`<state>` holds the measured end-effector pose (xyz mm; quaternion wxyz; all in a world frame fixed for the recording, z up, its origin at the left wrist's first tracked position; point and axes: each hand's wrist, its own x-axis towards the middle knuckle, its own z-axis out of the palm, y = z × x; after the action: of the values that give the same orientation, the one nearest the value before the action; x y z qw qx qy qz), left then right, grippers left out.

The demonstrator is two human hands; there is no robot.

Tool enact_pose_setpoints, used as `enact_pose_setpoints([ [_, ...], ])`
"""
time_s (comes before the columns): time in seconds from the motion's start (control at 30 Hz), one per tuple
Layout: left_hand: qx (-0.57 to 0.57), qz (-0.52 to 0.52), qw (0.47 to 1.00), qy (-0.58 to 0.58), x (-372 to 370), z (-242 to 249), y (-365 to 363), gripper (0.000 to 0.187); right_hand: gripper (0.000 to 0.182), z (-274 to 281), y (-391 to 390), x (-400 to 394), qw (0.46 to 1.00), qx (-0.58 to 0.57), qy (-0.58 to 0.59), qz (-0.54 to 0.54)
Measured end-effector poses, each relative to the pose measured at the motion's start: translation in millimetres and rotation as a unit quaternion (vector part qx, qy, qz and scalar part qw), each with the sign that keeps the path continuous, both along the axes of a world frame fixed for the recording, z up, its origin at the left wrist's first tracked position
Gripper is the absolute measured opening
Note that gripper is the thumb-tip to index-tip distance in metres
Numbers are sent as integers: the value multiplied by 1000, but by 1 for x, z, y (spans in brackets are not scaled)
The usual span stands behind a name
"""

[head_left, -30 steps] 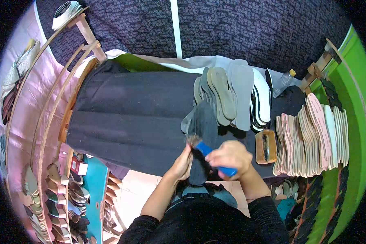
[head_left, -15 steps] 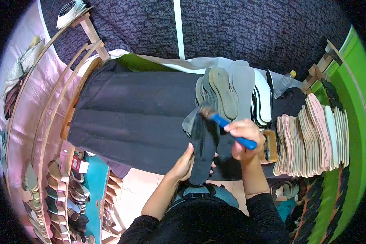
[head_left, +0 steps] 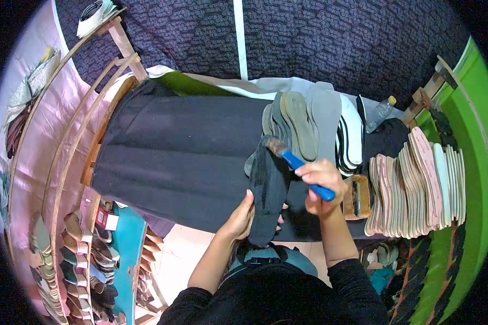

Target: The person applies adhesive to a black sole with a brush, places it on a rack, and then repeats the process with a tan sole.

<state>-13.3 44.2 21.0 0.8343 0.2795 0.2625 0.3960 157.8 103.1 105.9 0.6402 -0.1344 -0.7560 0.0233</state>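
Note:
My left hand (head_left: pixel 239 218) holds the near end of a long black shoe insole (head_left: pixel 267 192) that lies over the front edge of a table covered in black cloth (head_left: pixel 173 157). My right hand (head_left: pixel 321 183) grips the blue handle of a paintbrush (head_left: pixel 294 160). Its bristles rest on the far tip of the black insole. A fan of grey insoles (head_left: pixel 303 127) lies just beyond the brush.
A brown tin of glue (head_left: pixel 358 196) sits right of my right hand. A row of pink and white insoles (head_left: pixel 417 181) stands on edge at the right. A plastic bottle (head_left: pixel 378 112) stands behind. Wooden racks with shoe parts (head_left: pixel 70 238) fill the left.
The brush swept from the near part of the black insole up to its far tip, and my right hand moved away from me with it. My left hand stayed on the insole.

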Motion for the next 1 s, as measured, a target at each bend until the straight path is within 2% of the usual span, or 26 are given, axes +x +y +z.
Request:
enact_pose_setpoints([
  [0.2,7,40,999,3,-11,3,1,74,23,-17,-24,8,994,-99,-13,36],
  [0.33,-12,9,999,-34,-8,7,-1,80,30,-8,-17,-2,996,-75,38,26],
  [0.4,31,-29,999,-31,-4,7,-3,81,19,0,-4,-6,1000,-6,26,7],
  [0.47,22,-34,998,-36,-1,10,-5,81,18,-3,0,-7,1000,-3,14,-12],
  [0.7,-18,34,997,-73,-10,3,1,78,30,-28,-31,4,989,-126,62,55],
  [0.87,-28,4,997,-77,-7,0,-4,80,27,-23,-18,3,992,-101,57,39],
  [0.93,-37,-17,996,-73,-5,-1,-6,81,26,-14,-3,-4,997,-54,56,5],
  [1.0,3,-22,999,-37,-2,0,-7,83,23,-9,1,-9,999,-33,40,-15],
])
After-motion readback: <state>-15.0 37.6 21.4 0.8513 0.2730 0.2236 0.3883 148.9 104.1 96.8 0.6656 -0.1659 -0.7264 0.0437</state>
